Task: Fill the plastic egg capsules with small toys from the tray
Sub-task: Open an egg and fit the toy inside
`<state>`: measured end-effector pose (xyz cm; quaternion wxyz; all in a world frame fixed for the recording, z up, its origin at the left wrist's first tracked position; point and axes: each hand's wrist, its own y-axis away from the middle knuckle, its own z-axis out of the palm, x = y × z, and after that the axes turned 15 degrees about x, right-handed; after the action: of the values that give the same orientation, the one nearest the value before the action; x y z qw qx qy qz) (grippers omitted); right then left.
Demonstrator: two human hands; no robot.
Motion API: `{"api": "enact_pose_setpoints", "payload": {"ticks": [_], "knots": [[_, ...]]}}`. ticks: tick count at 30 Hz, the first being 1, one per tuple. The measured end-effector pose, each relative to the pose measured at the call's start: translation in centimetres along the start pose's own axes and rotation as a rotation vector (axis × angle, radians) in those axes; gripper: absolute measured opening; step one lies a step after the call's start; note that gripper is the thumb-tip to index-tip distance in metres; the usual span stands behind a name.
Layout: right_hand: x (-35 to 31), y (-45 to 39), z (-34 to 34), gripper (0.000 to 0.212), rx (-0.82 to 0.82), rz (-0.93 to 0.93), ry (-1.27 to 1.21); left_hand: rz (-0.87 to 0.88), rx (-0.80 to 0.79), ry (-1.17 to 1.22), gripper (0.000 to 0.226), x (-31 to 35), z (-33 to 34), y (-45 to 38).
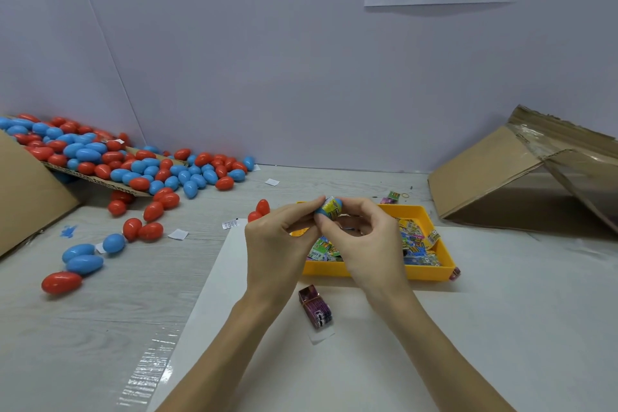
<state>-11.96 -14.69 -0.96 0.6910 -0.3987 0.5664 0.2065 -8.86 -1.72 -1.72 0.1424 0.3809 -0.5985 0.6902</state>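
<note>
A: Far left: what is lying there?

B: A tipped cardboard box (23, 191) is spilling a heap of red and blue egg capsules (133, 164) across the grey table (100, 311). Loose capsules are trailing toward the viewer, ending in a red capsule (61, 282) lying nearest the camera.

A: Centre: what are the hands doing?

B: The left hand (277, 244) is pinching a blue capsule half (321, 211) between thumb and fingertips, the fingers curling round it. The right hand (364, 241) is gripping a small yellow printed toy (332, 206) at the mouth of that half, its fingers also curling. Both are hovering above the near-left part of the yellow tray (431, 273). Whether the toy is sitting fully inside the half cannot be told.

A: Below the hands?

B: A purple banded packet (316, 308) is lying on the white sheet (501, 328), just in front of the tray. Two red capsules (259, 211) are resting just left of the left hand.

A: Right side?

B: The tray is holding a jumble of colourful small toys (418, 244). Beyond it, a second cardboard box (521, 177) is lying on its side with its flaps open.
</note>
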Motion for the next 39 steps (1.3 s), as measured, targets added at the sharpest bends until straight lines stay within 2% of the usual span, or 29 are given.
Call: {"api": "enact_pose_setpoints", "payload": {"ticks": [5, 7, 10, 16, 21, 24, 27, 29, 33, 36, 39], "knots": [[0.4, 0.4, 0.4, 0.028, 0.068, -0.022, -0.037, -0.037, 0.041, 0.012, 0.036, 0.2, 0.6, 0.4], [0.3, 0.1, 0.2, 0.027, 0.011, 0.007, -0.044, -0.086, 0.016, 0.040, 0.036, 0.1, 0.5, 0.3], [0.0, -0.6, -0.3, 0.021, -0.108, 0.157, -0.180, -0.209, -0.046, 0.130, 0.040, -0.3, 0.1, -0.2], [0.1, -1.1, -0.9, 0.033, -0.087, 0.269, -0.265, -0.200, -0.183, 0.111, 0.042, -0.3, 0.0, -0.6], [-0.1, -1.3, -0.9, 0.052, -0.089, 0.396, -0.342, -0.219, -0.197, 0.136, 0.027, -0.4, 0.1, -0.9], [-0.1, -1.4, -0.9, 0.052, -0.100, 0.381, -0.304, -0.251, -0.218, 0.138, 0.033, -0.4, 0.0, -0.9], [-0.1, -1.4, -1.0, 0.044, -0.102, 0.377, -0.269, -0.037, -0.271, 0.082, 0.047, -0.3, -0.1, -0.9], [0.0, -1.4, -1.0, 0.036, -0.096, 0.310, -0.175, 0.062, -0.244, 0.046, 0.039, -0.4, 0.0, -0.7], [-0.3, -1.5, -1.1, 0.030, -0.197, 0.262, -0.138, -0.100, -0.130, 0.020, 0.023, -0.7, 0.1, -0.6], [-0.1, -1.5, -1.2, 0.021, -0.214, 0.171, -0.050, -0.153, -0.148, 0.024, 0.018, -0.9, 0.0, -0.7], [0.0, -1.3, -1.2, 0.020, -0.194, 0.168, -0.020, -0.180, -0.177, -0.024, 0.022, -0.8, 0.1, -0.5]]}}
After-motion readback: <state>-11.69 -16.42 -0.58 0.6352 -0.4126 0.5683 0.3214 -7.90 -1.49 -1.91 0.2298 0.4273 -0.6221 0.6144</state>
